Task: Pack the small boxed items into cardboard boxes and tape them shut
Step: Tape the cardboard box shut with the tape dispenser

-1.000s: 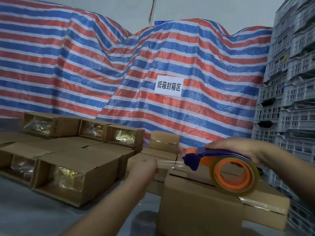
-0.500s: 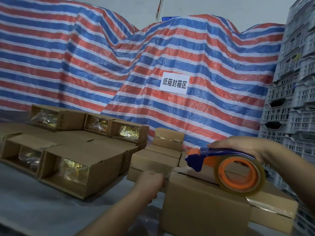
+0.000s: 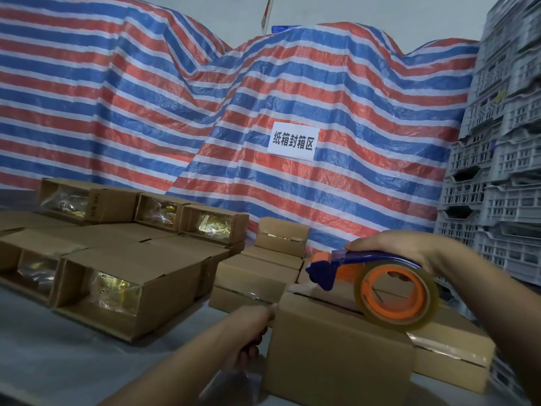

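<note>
Box (image 3: 336, 347) sits at table (image 3: 58, 361) front, bare surface to its L. Brown, flaps closed, top seam under dispenser (image 3: 380, 282). R hand (image 3: 409, 250) grips dispenser, fingers curled over handle; roll rests on box top. L hand (image 3: 251, 326) pinches tape end against box's L edge. Open cartons (image 3: 117, 291) L; sealed boxes (image 3: 263, 273) just behind; crates (image 3: 503, 171) R; tarp (image 3: 205, 112) at rear.

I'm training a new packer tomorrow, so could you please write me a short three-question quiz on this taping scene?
1. True or false: the right hand grips the tape dispenser.
2. The left hand is at the box's: A) top seam B) left side C) far end.
3. Fill in: the open-ended cartons lie on the person's ____ side.

Key: 1 true; 2 B; 3 left.
</note>
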